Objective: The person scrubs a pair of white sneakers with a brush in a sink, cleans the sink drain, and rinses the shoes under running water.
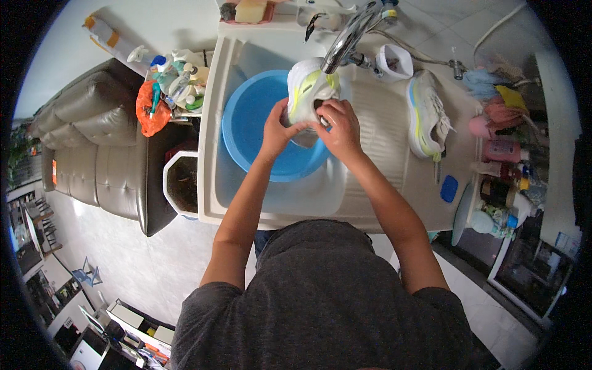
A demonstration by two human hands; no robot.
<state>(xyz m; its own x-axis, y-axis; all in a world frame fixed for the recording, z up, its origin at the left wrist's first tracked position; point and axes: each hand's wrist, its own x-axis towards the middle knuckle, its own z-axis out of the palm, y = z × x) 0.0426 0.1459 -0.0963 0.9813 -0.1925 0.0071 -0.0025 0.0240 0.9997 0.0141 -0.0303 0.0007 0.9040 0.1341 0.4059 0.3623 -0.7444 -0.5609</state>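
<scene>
Under the chrome faucet [350, 37], a white sneaker with yellow-green trim [300, 85] is held between my two hands, above a round blue plastic basin [245, 125]. My left hand [278, 132] grips its left side, thumb along the lower edge. On the right, my right hand [341, 127] holds it near the dark shoe opening, and the fingers look wet. The basin stands in the sink [300, 199]. Whether water runs from the spout is hard to tell. A second similar sneaker [423, 118] lies on the ribbed washboard side, to the right of my hands.
A blue brush or scrubber [448, 188] lies near the right edge. A white cup-like container [394, 62] sits behind the washboard. Bottles and an orange bag [152, 108] crowd the left shelf; more bottles [502, 150] line the right. A bin [180, 182] stands beside the sink.
</scene>
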